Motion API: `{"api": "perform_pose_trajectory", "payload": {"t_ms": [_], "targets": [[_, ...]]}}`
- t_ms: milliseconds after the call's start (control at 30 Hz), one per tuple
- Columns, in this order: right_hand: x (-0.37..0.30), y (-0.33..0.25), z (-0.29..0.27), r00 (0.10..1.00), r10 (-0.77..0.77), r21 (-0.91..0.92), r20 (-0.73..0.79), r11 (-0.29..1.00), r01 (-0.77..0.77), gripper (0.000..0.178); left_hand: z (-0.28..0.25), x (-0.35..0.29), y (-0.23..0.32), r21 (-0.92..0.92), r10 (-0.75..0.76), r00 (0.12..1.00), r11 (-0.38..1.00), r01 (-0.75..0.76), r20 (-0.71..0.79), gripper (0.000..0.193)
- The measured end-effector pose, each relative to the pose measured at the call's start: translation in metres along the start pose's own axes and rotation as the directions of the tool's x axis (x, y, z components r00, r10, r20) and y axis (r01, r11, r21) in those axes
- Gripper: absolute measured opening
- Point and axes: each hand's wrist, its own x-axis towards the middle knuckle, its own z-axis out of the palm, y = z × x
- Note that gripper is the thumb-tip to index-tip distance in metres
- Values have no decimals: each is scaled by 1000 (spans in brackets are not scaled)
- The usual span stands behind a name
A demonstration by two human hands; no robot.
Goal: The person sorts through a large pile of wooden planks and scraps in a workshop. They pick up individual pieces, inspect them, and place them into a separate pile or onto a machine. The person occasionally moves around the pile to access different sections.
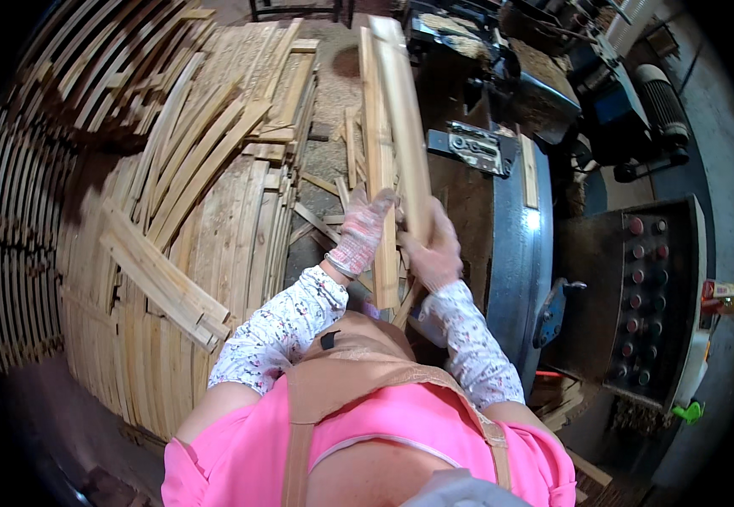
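In front of me my gloved left hand point(360, 230) is closed round a long wooden strip point(375, 127) that points away from me. My gloved right hand point(436, 252) grips the near end of a second wooden board point(405, 127), slightly blurred, just to the right of the first. The two pieces lie side by side and almost meet at their far ends. Both gloves are pale with pinkish palms, and floral sleeves cover my forearms. Some fingers are hidden behind the wood.
Stacked wooden slats point(215, 194) fill the left, with loose curved strips on top. A woodworking machine point(485, 152) with a metal table point(523, 245) stands at right, beside a control panel point(646, 296) of several buttons. Scrap strips point(320, 215) litter the floor between.
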Motion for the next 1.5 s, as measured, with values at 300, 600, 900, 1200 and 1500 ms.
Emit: {"api": "perform_pose_trajectory", "payload": {"t_ms": [300,600,900,1200,1500], "targets": [[-178,98,-200,907,-15,-820,-421,433,-374,54,-82,3,-47,188,-127,960,966,177,-250,50],[43,139,-252,913,-370,-977,-173,184,-110,27,-133,-13,-3,345,104,876,936,74,-472,45],[90,37,16,881,276,-41,384,958,-282,43,-69,-9,46,343,243,894,933,-109,-378,49],[9,26,-66,936,344,32,-78,939,-343,47,-351,-25,76,615,649,341,251,748,-680,112],[-92,125,-212,868,-21,-816,-496,352,-458,43,-424,-97,77,372,405,262,220,902,-876,97]]}}
